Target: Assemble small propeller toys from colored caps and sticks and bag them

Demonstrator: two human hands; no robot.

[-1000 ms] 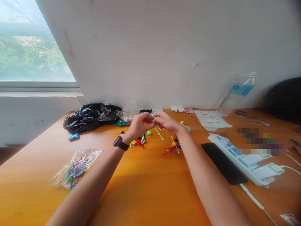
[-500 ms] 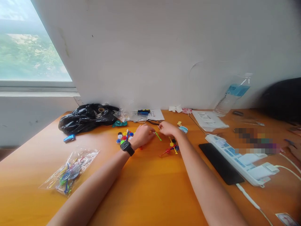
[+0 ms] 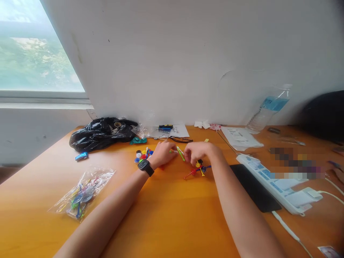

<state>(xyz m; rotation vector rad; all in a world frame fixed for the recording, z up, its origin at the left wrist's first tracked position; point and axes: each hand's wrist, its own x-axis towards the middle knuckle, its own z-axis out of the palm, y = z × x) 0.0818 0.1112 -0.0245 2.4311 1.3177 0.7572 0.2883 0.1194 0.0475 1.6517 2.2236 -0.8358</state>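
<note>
Desk [image 3: 166, 215] of orange wood carries everything, and both hands work near the middle of its far half. Left hand [image 3: 162, 154], with a black watch [image 3: 146, 167] on its wrist, rests on the desk with the fingers loosely curled, their tips at one end of a thin green stick [image 3: 180, 153]; whether they pinch the stick or only touch it I cannot tell. Right hand [image 3: 200, 152] is knuckles up just beside it, fingers bent down towards the desk, and anything inside that curl is hidden. The green stick lies slanted between the two hands. Just in front of the right hand lies a small cluster of red, yellow and blue sticks [image 3: 197, 169], joined crosswise. A heap of small coloured round pieces [image 3: 142, 156] sits beside the left hand, on its outer side.

Towards the far left corner lies a crumpled black bag [image 3: 102, 133], with a small blue piece [image 3: 81, 156] near it. A clear bag of coloured parts [image 3: 82, 193] lies near the left edge. On the right side are a black phone [image 3: 255, 186] and, touching it, a white power strip [image 3: 279, 182]. Papers [image 3: 240, 137] and a water bottle [image 3: 268, 107] stand along the far edge
</note>
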